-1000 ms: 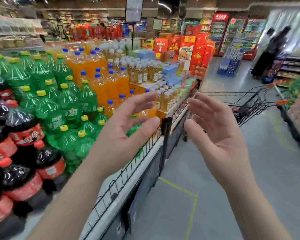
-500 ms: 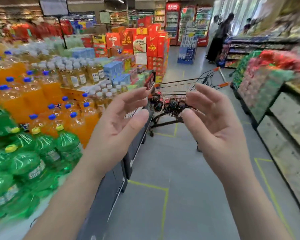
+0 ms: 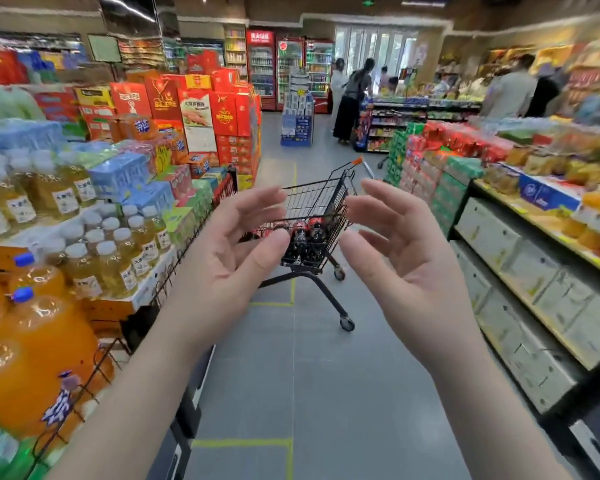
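Ahead, in the head view, the left hand [image 3: 222, 258] and right hand [image 3: 406, 261] hover palms facing, fingers loosely spread, holding nothing; between them, farther down the aisle, stands the shopping cart [image 3: 309, 199], dark cola bottles [image 3: 308, 233] in its basket

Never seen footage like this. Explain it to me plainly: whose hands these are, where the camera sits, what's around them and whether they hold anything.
There is no machine here. A person wears one wide-angle camera on the head, looking forward and down, so you see their own arms. The left hand and right hand are raised in a shop aisle, palms facing each other, fingers relaxed. Neither holds anything. Beyond them on the floor stands a wire shopping cart with dark bottles in it. On the left is a display of orange drink bottles and pale yellow bottles. On the right are shelves of white cartons. Other shoppers stand farther back.
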Available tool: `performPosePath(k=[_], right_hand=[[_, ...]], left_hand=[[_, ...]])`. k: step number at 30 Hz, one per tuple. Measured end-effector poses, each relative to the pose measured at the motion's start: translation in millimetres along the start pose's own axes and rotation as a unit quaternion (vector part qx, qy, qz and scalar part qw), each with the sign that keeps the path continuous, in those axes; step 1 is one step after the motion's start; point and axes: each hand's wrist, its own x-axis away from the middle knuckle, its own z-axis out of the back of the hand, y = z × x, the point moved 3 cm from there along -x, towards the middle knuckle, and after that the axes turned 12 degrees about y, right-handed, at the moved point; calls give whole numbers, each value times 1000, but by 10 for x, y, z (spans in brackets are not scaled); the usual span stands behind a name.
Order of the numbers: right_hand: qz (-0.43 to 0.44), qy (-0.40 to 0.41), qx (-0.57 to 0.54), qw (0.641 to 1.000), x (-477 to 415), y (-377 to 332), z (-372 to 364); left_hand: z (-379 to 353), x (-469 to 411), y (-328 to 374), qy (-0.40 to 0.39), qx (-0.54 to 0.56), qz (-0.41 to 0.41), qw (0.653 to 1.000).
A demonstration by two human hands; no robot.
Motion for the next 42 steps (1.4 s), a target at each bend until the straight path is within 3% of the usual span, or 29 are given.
performPosePath(k=[10,20,42], right_hand=[[12,14,15,1000,-1330,774,-726],[-18,26,-1,1000,-2109,1688,-989],[-61,-36,-69,995,-4522,3981,-1211]], left_hand=[[249,-1520,-873,-2,26,7,1000],[74,-2390,-1716,-11,27,30,999],[-862,-4563,-3524,26,-48,57,997]])
